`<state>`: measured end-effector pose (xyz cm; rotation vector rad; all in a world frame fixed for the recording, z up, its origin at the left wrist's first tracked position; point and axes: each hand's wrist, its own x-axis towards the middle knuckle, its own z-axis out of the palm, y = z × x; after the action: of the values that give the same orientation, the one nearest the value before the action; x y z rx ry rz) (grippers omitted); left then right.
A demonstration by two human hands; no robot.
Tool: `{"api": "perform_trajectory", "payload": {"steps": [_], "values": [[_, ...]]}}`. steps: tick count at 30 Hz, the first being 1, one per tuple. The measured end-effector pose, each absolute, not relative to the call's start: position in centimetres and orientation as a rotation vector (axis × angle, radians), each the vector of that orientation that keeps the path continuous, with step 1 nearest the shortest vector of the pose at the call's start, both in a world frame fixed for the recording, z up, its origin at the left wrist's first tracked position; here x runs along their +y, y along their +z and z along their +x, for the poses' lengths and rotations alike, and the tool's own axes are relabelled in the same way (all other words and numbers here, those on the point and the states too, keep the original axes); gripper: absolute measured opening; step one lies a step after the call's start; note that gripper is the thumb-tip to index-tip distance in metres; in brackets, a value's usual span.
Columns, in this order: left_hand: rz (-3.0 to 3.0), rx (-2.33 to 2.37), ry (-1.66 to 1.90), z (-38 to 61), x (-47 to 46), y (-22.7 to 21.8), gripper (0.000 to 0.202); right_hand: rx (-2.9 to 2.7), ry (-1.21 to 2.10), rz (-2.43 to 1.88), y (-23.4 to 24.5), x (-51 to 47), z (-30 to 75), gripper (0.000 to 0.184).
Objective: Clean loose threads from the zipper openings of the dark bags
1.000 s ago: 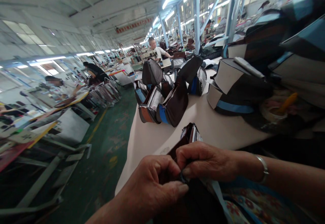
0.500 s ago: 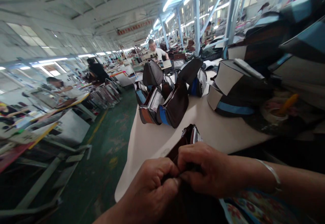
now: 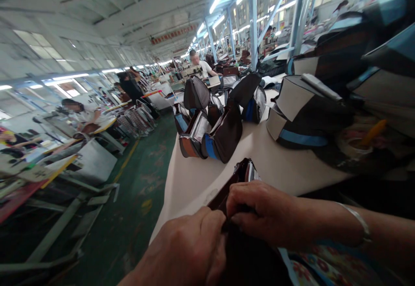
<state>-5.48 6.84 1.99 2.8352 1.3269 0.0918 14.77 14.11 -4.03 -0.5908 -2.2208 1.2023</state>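
Observation:
A dark brown bag (image 3: 249,255) with a silvery lining lies at the near end of the pale table, its far end gaping. My left hand (image 3: 191,243) is closed on the bag's edge, knuckles up. Just to its right, my right hand (image 3: 264,208) pinches the same edge, with its thumb and curled fingers pressed together. The two hands almost touch. Exactly what lies between the fingertips is hidden. A silver bracelet (image 3: 356,219) circles my right wrist.
Several dark bags with blue and orange panels (image 3: 212,135) stand farther up the pale table (image 3: 201,178). Grey, black and blue bags (image 3: 298,117) pile up at right, near a container with a yellow handle (image 3: 372,132). Co-workers (image 3: 76,111) sit beyond the green aisle (image 3: 142,182).
My left hand has turned over, so its back faces up and its thumb no longer shows. My right hand keeps its pinch on the bag almost unchanged.

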Motion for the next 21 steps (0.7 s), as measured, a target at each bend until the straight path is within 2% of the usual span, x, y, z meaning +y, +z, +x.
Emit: {"api": "perform_trajectory", "payload": {"steps": [8,13,18,21], "values": [[3.312,1.219,0.067,-4.9,6.5,0.9,0.025,-2.183,1.551,-0.586,-4.6,14.6,14.3,0.013],[3.401,1.308,0.006,-4.6,6.4,0.8,0.023,-2.127,1.682,-0.618,-4.8,14.7,14.2,0.012],[2.975,1.39,0.261,-5.9,7.4,0.2,0.02,-2.129,1.554,-0.573,-4.8,14.7,14.3,0.015],[2.582,1.413,0.274,-6.3,7.9,0.8,0.017,-2.091,1.412,-0.577,-5.4,14.3,14.2,0.015]]}}
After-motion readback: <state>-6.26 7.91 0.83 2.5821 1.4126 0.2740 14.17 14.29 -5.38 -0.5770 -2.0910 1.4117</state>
